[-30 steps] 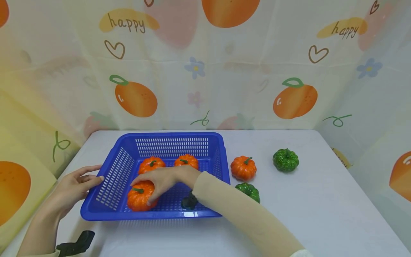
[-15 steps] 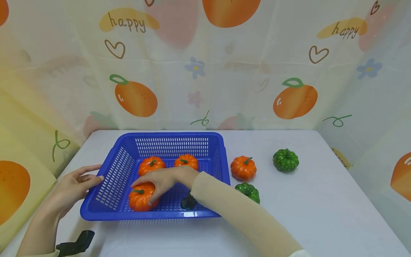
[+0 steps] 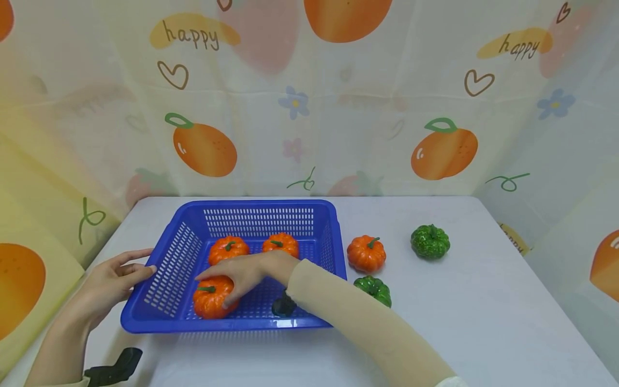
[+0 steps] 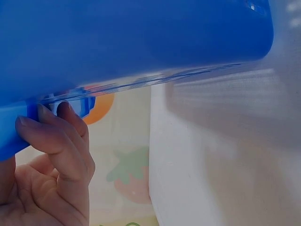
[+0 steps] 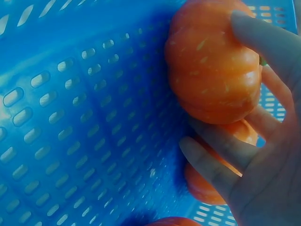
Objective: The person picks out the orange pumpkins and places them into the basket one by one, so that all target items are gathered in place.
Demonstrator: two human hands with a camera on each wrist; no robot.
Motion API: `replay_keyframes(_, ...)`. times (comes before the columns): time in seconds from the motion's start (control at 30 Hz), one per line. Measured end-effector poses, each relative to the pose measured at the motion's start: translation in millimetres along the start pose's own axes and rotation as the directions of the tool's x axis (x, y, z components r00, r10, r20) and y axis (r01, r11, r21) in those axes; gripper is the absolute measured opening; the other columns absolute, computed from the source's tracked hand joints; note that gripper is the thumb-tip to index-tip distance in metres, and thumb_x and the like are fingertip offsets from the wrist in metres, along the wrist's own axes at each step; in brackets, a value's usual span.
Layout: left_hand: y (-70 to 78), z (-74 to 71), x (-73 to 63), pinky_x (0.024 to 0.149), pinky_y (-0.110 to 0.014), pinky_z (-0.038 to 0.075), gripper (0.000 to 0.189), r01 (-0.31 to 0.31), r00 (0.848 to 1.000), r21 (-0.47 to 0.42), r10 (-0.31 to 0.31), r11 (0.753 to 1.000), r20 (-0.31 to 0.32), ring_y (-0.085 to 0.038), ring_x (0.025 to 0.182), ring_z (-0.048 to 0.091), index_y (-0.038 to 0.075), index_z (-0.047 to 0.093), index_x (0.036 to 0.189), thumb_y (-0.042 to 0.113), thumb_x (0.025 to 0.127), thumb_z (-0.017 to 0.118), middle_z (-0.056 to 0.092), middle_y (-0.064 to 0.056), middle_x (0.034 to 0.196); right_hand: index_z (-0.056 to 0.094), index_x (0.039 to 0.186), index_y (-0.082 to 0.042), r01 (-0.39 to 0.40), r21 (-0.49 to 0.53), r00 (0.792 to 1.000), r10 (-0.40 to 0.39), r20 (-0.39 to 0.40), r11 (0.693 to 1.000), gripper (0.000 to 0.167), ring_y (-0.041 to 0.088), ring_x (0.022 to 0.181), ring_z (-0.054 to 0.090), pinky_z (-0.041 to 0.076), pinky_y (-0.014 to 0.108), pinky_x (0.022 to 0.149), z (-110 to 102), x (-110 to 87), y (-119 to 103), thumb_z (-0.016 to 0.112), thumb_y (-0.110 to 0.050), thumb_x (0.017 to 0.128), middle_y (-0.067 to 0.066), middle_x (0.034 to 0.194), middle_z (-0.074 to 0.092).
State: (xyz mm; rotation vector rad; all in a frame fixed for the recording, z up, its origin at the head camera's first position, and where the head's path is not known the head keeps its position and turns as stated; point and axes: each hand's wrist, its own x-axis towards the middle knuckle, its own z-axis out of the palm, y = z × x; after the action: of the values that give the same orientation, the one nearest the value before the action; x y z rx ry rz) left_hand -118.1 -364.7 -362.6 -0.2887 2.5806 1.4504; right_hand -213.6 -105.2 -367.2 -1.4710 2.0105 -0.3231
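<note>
A blue plastic basket point(image 3: 227, 325) with slotted walls stands on the table. My left hand point(image 3: 103, 282) grips its left rim; in the left wrist view the curled fingers point(image 4: 66, 150) show at the rim. Inside the basket, at the front left, my right hand point(image 3: 246, 271) holds an orange pumpkin point(image 3: 209, 305) between thumb and fingers. The right wrist view shows this pumpkin point(image 5: 214, 66) close up, with the thumb against its side. Two more orange pumpkins lie behind it, one at the left point(image 3: 227, 246) and another at the right point(image 3: 281, 243).
On the white table point(image 3: 459, 322), right of the basket, sits an orange pumpkin point(image 3: 366, 255). A green pumpkin point(image 3: 376, 290) lies in front of it, partly covered by the right sleeve point(image 3: 367, 322). Farther right is another green pumpkin point(image 3: 430, 242). A patterned curtain hangs behind.
The held pumpkin has shifted very slightly within the basket's front left area, the right hand staying on it. The left hand and the basket look unmoved.
</note>
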Motion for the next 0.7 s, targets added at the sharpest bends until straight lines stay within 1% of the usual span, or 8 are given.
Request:
replay_keyframes(0.3, 0.1, -0.7, 0.5, 0.068, -0.029, 0.054, 0.067, -0.011, 1.0, -0.011, 0.011, 1.0, 0.0, -0.013, 0.076, 0.063, 0.006, 0.032, 0.141, 0.039, 0.089, 0.058, 0.064, 0.008, 0.088, 0.025, 0.145, -0.029, -0.001, -0.008, 1.0, 0.001, -0.015, 1.0, 0.068, 0.003, 0.133, 0.024, 0.021, 0.023, 0.109, -3.6, -3.4, -0.6, 0.061, -0.035, 0.088, -0.012, 0.148, 0.026)
replay_keyframes(0.47, 0.8, -1.2, 0.7, 0.068, -0.029, 0.054, 0.066, -0.019, 1.0, -0.018, 0.019, 1.0, 0.004, -0.013, 0.076, 0.063, 0.005, 0.032, 0.14, 0.038, 0.089, 0.058, 0.064, 0.009, 0.088, 0.027, 0.144, -0.031, -0.019, 0.001, 0.999, 0.019, -0.03, 1.0, 0.066, 0.004, 0.129, 0.029, 0.026, 0.022, 0.107, -9.2, -8.3, -1.7, 0.061, -0.036, 0.087, -0.013, 0.145, 0.03)
replay_keyframes(0.7, 1.6, -0.4, -1.6, 0.067, -0.03, 0.054, 0.065, -0.016, 1.0, -0.022, 0.016, 1.0, 0.0, -0.013, 0.074, 0.063, 0.004, 0.032, 0.139, 0.037, 0.09, 0.058, 0.064, 0.01, 0.086, 0.03, 0.144, -0.024, 0.028, -0.041, 0.999, -0.03, -0.042, 0.999, 0.066, 0.001, 0.129, 0.03, 0.025, 0.016, 0.105, -15.8, -14.6, -4.4, 0.061, -0.035, 0.087, -0.012, 0.145, 0.032)
